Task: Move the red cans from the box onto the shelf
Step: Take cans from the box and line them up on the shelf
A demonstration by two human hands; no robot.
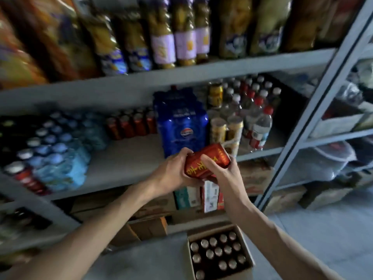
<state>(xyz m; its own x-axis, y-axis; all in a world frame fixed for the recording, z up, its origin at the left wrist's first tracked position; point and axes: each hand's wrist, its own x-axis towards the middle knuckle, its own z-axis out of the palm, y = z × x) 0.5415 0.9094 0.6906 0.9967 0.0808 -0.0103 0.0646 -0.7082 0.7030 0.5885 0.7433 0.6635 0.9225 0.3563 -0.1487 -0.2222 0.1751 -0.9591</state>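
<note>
At frame centre, in front of the middle shelf [129, 158]:

Item 1. Held red can [205, 160], yellow lettering, lying tilted with one end toward 1 o'clock. Whether a second can sits against it, I cannot tell.

Item 2. Left hand [173, 170], at 9 o'clock of the can, fingers curled over its end.

Item 3. Right hand [222, 172], at 3 o'clock of the can, fingers curled round its side.

Item 4. Box [214, 230], at 6 o'clock on the floor, open. Boxed cans [218, 251] stand upright inside, with a few gaps.

Item 5. Shelved red cans [131, 124], a row at 10 o'clock, well back. Bare board lies in front of them.

Item 6. Blue shrink-wrapped pack [181, 122], at 12 o'clock, just behind the hands.

Handling note (judgement): step in hand is the carry to the shelf. Turn the can upright before setting down, swing toward 10 o'clock to miss the blue pack, and seat it base-flat beside the row. Release only once it stands.
</note>
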